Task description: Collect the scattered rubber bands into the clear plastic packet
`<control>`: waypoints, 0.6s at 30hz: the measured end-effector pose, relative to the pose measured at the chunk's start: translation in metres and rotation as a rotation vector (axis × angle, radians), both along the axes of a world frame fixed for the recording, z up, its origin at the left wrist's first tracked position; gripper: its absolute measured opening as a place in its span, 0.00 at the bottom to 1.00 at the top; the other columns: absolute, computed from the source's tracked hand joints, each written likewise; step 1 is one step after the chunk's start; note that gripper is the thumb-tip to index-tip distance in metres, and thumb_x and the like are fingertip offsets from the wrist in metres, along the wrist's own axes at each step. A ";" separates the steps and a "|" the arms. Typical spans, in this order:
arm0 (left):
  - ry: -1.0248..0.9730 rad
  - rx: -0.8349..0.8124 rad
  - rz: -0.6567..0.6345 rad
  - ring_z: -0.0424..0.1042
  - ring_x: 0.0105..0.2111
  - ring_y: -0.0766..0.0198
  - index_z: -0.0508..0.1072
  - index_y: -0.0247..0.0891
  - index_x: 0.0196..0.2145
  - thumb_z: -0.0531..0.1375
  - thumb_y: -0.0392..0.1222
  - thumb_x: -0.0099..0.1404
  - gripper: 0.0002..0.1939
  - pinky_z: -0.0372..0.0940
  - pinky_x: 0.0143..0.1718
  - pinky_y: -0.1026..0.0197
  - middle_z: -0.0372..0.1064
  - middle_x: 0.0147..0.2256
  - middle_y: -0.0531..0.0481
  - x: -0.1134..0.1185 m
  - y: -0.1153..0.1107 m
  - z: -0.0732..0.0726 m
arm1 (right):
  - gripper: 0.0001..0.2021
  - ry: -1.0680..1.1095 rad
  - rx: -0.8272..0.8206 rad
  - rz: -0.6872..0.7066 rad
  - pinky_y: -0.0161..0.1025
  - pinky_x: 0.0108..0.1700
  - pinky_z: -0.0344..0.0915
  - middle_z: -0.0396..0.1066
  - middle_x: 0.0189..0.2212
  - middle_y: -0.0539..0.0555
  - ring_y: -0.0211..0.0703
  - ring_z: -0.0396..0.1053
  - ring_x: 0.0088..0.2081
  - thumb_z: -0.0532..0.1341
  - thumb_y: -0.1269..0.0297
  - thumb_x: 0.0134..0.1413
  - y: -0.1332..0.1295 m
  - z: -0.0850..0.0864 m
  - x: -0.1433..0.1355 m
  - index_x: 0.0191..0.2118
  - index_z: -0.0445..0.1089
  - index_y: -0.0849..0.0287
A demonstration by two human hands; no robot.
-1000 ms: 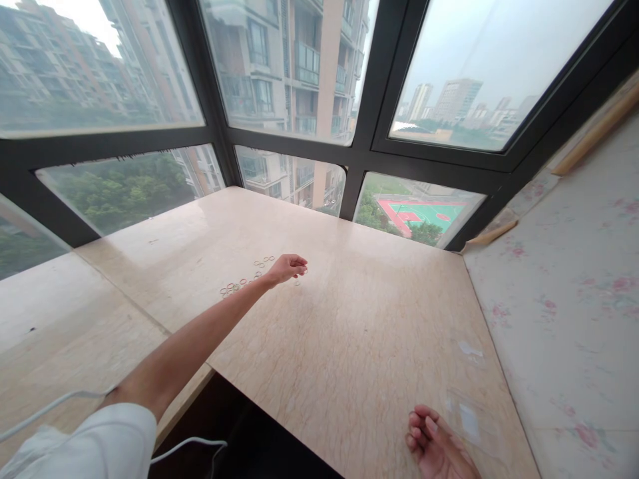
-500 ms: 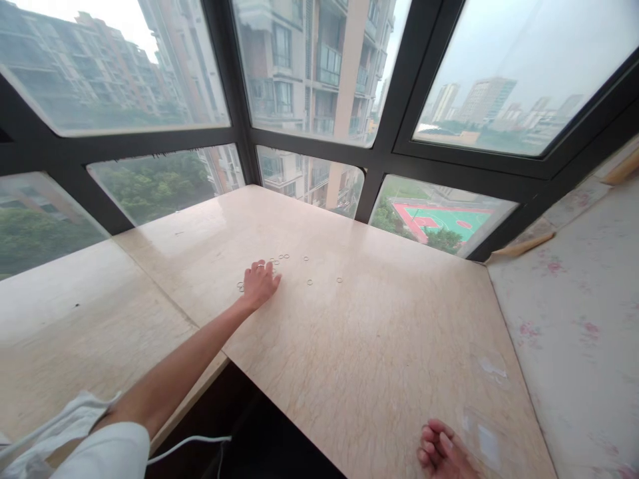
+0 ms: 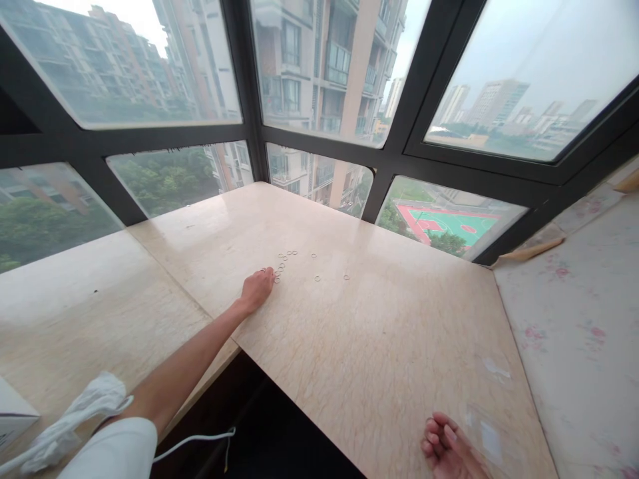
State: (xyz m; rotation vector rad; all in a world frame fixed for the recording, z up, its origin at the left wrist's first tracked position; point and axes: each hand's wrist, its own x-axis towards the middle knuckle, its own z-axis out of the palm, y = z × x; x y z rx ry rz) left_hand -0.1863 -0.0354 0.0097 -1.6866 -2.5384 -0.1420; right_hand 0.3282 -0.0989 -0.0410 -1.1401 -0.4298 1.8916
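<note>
Several thin metal rings lie on the stone countertop (image 3: 319, 332). Some form a loose line (image 3: 282, 267) beside the fingertips of my left hand (image 3: 257, 289); a ring (image 3: 317, 279) and another ring (image 3: 347, 277) lie apart to the right. The left fingers are bent together against the surface, touching or almost touching the nearest ring (image 3: 277, 280); what is under them is hidden. At the lower right my right hand (image 3: 452, 447) is half turned up above the counter, its fingers curled in with the thumb; a tiny thing may be at the fingertips, too small to name.
Clear plastic bags with white labels (image 3: 490, 439) lie right of my right hand. A bundled white cable (image 3: 94, 406) and a white box (image 3: 14, 412) are by my left forearm. Dark-framed windows (image 3: 257, 159) and a flowered wall (image 3: 574, 319) bound the counter.
My left hand has closed from spread fingers and drawn in beside the line of rings. The rings to its left no longer show. The view has shifted slightly; my right hand stays curled.
</note>
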 end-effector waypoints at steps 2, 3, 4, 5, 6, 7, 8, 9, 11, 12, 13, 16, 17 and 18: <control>-0.032 -0.038 -0.009 0.72 0.36 0.54 0.65 0.36 0.43 0.42 0.46 0.71 0.17 0.60 0.33 0.60 0.72 0.36 0.41 -0.003 0.002 0.000 | 0.16 0.002 0.009 -0.004 0.42 0.34 0.72 0.74 0.31 0.54 0.43 0.72 0.31 0.73 0.63 0.36 -0.001 0.001 -0.001 0.35 0.75 0.58; -0.051 -0.053 -0.013 0.72 0.35 0.55 0.66 0.37 0.43 0.43 0.47 0.71 0.16 0.60 0.33 0.60 0.72 0.36 0.42 -0.005 0.002 0.001 | 0.16 0.009 0.009 -0.005 0.42 0.34 0.72 0.74 0.31 0.54 0.43 0.71 0.31 0.73 0.64 0.36 -0.001 0.001 -0.001 0.35 0.75 0.58; -0.078 -0.060 -0.014 0.72 0.34 0.55 0.66 0.37 0.43 0.43 0.48 0.71 0.16 0.59 0.33 0.60 0.73 0.35 0.42 -0.006 0.003 0.002 | 0.16 0.018 0.007 -0.006 0.41 0.34 0.72 0.74 0.31 0.54 0.42 0.71 0.31 0.73 0.64 0.36 -0.001 0.002 -0.001 0.35 0.75 0.58; -0.116 -0.055 -0.013 0.72 0.34 0.55 0.66 0.38 0.42 0.44 0.48 0.70 0.16 0.59 0.33 0.60 0.73 0.35 0.42 -0.008 0.003 0.003 | 0.15 0.030 0.001 -0.006 0.40 0.34 0.72 0.74 0.31 0.54 0.42 0.72 0.31 0.74 0.64 0.36 -0.001 0.002 -0.001 0.35 0.75 0.57; -0.169 -0.035 -0.007 0.72 0.34 0.55 0.67 0.38 0.41 0.45 0.48 0.70 0.15 0.59 0.32 0.60 0.73 0.35 0.42 -0.009 0.003 0.005 | 0.15 0.044 -0.009 -0.008 0.40 0.34 0.72 0.75 0.31 0.54 0.41 0.72 0.31 0.74 0.65 0.36 -0.001 0.002 -0.001 0.35 0.75 0.57; -0.242 0.005 0.008 0.72 0.33 0.56 0.68 0.38 0.39 0.47 0.48 0.69 0.14 0.59 0.32 0.60 0.73 0.34 0.43 -0.010 0.004 0.007 | 0.15 0.060 -0.022 -0.010 0.39 0.34 0.72 0.75 0.31 0.54 0.40 0.72 0.31 0.74 0.65 0.35 -0.001 0.002 -0.002 0.35 0.75 0.57; -0.326 0.057 0.032 0.72 0.33 0.56 0.68 0.38 0.37 0.49 0.48 0.68 0.13 0.59 0.32 0.61 0.73 0.32 0.44 -0.010 0.005 0.009 | 0.15 0.075 -0.035 -0.012 0.38 0.35 0.72 0.75 0.31 0.53 0.40 0.72 0.31 0.74 0.66 0.35 -0.001 0.002 -0.002 0.35 0.76 0.57; -0.408 0.113 0.060 0.71 0.33 0.57 0.69 0.38 0.35 0.50 0.47 0.67 0.12 0.59 0.32 0.61 0.73 0.31 0.45 -0.009 0.007 0.011 | 0.16 0.086 -0.046 -0.015 0.37 0.35 0.72 0.75 0.31 0.53 0.39 0.72 0.31 0.74 0.66 0.35 -0.001 0.003 -0.003 0.35 0.76 0.57; -0.538 0.197 0.101 0.71 0.32 0.59 0.69 0.37 0.32 0.52 0.46 0.66 0.11 0.59 0.31 0.62 0.71 0.28 0.47 -0.003 0.013 0.016 | 0.16 0.098 -0.058 -0.022 0.37 0.34 0.72 0.75 0.30 0.53 0.39 0.72 0.30 0.75 0.67 0.34 -0.002 0.005 -0.005 0.34 0.76 0.58; -0.579 0.214 0.104 0.71 0.31 0.60 0.68 0.37 0.30 0.52 0.46 0.65 0.12 0.60 0.30 0.63 0.70 0.26 0.48 0.002 0.016 0.018 | 0.16 0.097 -0.057 -0.030 0.36 0.34 0.72 0.75 0.30 0.53 0.39 0.72 0.30 0.75 0.67 0.34 -0.003 0.007 -0.007 0.34 0.76 0.58; -0.600 0.213 0.096 0.71 0.29 0.61 0.68 0.37 0.30 0.51 0.47 0.65 0.13 0.60 0.29 0.63 0.70 0.25 0.49 0.009 0.020 0.020 | 0.16 0.095 -0.054 -0.039 0.36 0.33 0.72 0.75 0.30 0.53 0.39 0.72 0.30 0.75 0.67 0.34 -0.003 0.010 -0.008 0.34 0.76 0.58; -0.826 0.123 -0.015 0.70 0.24 0.65 0.69 0.35 0.32 0.53 0.48 0.65 0.13 0.61 0.23 0.65 0.70 0.26 0.49 0.038 0.030 0.025 | 0.16 0.089 -0.046 -0.062 0.35 0.32 0.72 0.74 0.29 0.52 0.38 0.71 0.30 0.75 0.67 0.34 -0.005 0.019 -0.015 0.34 0.76 0.58; -0.972 0.075 -0.081 0.71 0.24 0.65 0.69 0.34 0.35 0.55 0.48 0.64 0.13 0.63 0.22 0.65 0.71 0.28 0.48 0.048 0.032 0.027 | 0.16 0.087 -0.046 -0.073 0.35 0.32 0.72 0.74 0.28 0.52 0.38 0.71 0.29 0.75 0.67 0.33 -0.006 0.022 -0.017 0.34 0.76 0.58; -1.131 0.025 -0.159 0.72 0.26 0.64 0.69 0.33 0.38 0.57 0.47 0.62 0.13 0.65 0.23 0.65 0.71 0.30 0.46 0.059 0.034 0.029 | 0.17 0.085 -0.045 -0.085 0.35 0.32 0.71 0.74 0.28 0.52 0.38 0.71 0.29 0.75 0.67 0.33 -0.006 0.024 -0.019 0.34 0.76 0.59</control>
